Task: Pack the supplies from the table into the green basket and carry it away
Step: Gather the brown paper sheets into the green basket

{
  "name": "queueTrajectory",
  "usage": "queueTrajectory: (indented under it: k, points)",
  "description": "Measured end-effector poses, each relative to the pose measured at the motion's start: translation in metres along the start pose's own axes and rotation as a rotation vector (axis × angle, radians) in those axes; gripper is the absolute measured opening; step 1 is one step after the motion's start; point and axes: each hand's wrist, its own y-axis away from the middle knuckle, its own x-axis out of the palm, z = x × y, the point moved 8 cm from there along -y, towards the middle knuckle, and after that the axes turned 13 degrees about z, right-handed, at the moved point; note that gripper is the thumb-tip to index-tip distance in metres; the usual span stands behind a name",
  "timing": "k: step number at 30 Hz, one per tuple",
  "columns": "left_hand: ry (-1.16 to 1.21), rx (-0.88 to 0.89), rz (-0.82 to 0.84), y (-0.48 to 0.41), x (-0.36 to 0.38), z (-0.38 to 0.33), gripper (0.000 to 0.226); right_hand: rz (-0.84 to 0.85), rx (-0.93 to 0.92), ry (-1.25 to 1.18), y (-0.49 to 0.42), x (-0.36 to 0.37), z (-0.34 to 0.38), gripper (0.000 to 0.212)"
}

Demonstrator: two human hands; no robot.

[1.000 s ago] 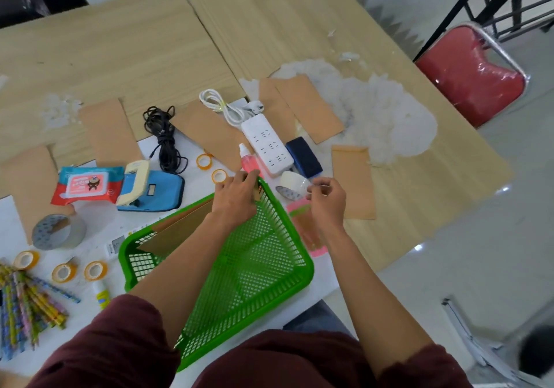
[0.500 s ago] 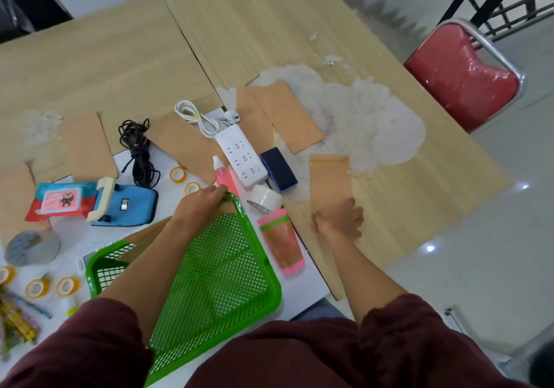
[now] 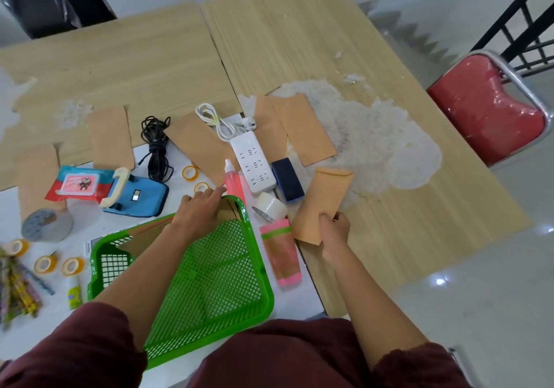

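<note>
The green mesh basket lies at the table's near edge with brown envelopes leaning inside its far wall. My left hand rests on those envelopes at the basket's far rim, fingers extended. My right hand pinches a brown envelope by its near end, lifted just right of the basket. Around the far rim lie a pink spray bottle, a white power strip, a navy box, a clear tape roll and a pink tube.
More brown envelopes lie further back. To the left are a black cable, a wipes pack, a blue pouch, a grey tape roll, small tape rolls, a glue stick and pencils. A red chair stands right.
My right hand moved from beside the clear tape roll to the envelope on the table, pressed on it, and now holds it lifted. My left hand stayed at the basket's far rim.
</note>
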Motion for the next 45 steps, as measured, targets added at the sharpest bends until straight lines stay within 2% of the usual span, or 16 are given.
queueTrajectory:
  k: [4,7,11,13,16,19,22,27,35,38,42,45]
  points:
    - [0.194,-0.063,-0.041,0.007,-0.001,0.030,0.043,0.087,-0.250,0.041,0.050,0.035,0.044,0.008]
    - [0.228,-0.091,-0.061,0.018,-0.001,0.050,0.032,0.121,-0.431,0.077,0.085,0.059,0.074,0.003]
    - [0.410,-0.130,-0.148,0.038,-0.004,0.078,0.026,0.287,-0.516,0.059,0.121,0.104,0.091,0.003]
    - [0.448,-0.142,-0.157,0.046,-0.004,0.089,0.025,0.377,-0.483,0.068,0.137,0.125,0.086,0.003]
    - [0.444,-0.143,-0.158,0.055,-0.001,0.105,0.020,0.478,-0.404,0.156,0.157,0.149,0.068,0.017]
    - [0.488,-0.147,-0.160,0.062,0.004,0.119,0.016,0.556,-0.266,0.305,0.180,0.166,0.043,0.011]
    - [0.565,-0.119,-0.195,0.065,0.007,0.125,0.014,0.674,-0.044,0.277,0.202,0.189,0.007,0.023]
    - [0.644,-0.058,-0.291,0.068,0.001,0.119,0.009,0.763,0.225,0.192,0.221,0.220,-0.037,0.026]
    - [0.656,0.002,-0.258,0.064,0.004,0.117,0.014,0.579,0.245,0.065,0.177,0.244,-0.046,0.024]
    - [0.656,0.049,-0.254,0.064,0.001,0.116,0.014,0.492,0.182,0.082,0.156,0.250,-0.049,0.019]
    - [0.686,0.127,-0.246,0.066,-0.001,0.113,0.012,0.472,0.175,-0.081,0.142,0.257,-0.051,0.030]
    - [0.612,0.157,-0.228,0.068,-0.002,0.110,0.012,0.465,0.159,-0.164,0.134,0.261,-0.048,0.033]
